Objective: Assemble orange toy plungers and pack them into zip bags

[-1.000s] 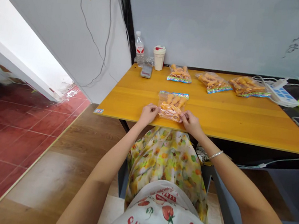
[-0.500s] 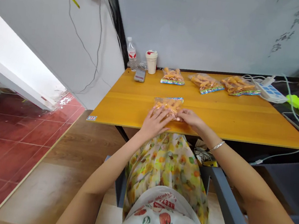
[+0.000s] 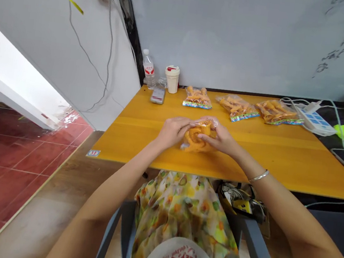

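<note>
Well, how is the room laid out?

A yellow-orange wooden table point(image 3: 282, 160) is seen set against a pale wall point(image 3: 235, 35). Red floor tiles point(image 3: 5, 162) are seen at 9 o'clock, beyond a strip of wood-look flooring point(image 3: 57, 181).

And what is placed on the table, taking the middle of the table as the clock's centre?

Three sealed snack bags are lined along the far edge: the first bag point(image 3: 197, 97) at 12 o'clock, the second bag point(image 3: 237, 108) at 1 o'clock and the third bag point(image 3: 275, 112) at 2 o'clock. A plastic water bottle point(image 3: 148, 69) and a lidded cup point(image 3: 172, 78) are placed at 11 o'clock. A white power strip point(image 3: 315, 121) is seen at 2 o'clock, just past the third bag.

And the hands?

They are brought together at the table's middle, with the left hand point(image 3: 171, 132) and the right hand point(image 3: 219, 138) clamped from either side on a crumpled clear plastic bag of orange snacks point(image 3: 195, 139). A thin bangle point(image 3: 259, 175) is worn on the right wrist.
</note>
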Demonstrator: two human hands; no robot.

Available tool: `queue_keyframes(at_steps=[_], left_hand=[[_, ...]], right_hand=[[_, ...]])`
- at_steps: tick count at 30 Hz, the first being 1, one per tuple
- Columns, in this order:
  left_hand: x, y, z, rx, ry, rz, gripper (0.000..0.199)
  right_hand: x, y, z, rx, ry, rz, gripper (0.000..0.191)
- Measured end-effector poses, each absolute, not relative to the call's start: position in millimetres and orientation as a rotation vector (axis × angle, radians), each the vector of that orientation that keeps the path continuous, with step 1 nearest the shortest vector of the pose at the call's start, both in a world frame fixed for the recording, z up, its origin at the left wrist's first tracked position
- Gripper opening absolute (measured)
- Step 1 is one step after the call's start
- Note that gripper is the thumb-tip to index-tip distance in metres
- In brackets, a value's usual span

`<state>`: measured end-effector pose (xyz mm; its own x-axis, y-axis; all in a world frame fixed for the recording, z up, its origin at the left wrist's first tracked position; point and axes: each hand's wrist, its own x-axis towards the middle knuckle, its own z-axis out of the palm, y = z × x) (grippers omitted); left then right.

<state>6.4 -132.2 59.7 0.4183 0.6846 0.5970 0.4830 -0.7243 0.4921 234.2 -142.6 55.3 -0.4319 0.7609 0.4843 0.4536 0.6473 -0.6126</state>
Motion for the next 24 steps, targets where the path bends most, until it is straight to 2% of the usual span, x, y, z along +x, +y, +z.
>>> queue_keyframes(at_steps=[3,7,10,13,17,21,24], left_hand=[[16,-99,56,2.022,1.013,1.291,0.042],[17,-45,20,1.469,1.111,1.366,0.064],[13,-19,-10,1.399,1.228,1.254,0.068],[10,-12,-22,1.476,1.219,1.150,0.063],[9,-14,-22,1.418,1.246,1.123,0.055],[10,-15,-19,1.373,1.264,1.103,0.053],[10,-15,-18,1.370,1.268,1.097,0.054]], right_hand=[[239,-110,47,-1.171,-1.932,0.657,0.048],[265,-35,55,-1.375,-1.610,0.738,0.047],[289,47,71,-1.500,-1.315,0.728,0.044],[304,132,80,-1.598,-1.139,0.747,0.040],[306,210,72,-1.878,-1.324,0.713,0.043],[302,244,49,-2.183,-1.622,0.620,0.044],[302,249,36,-2.060,-1.765,0.561,0.040]])
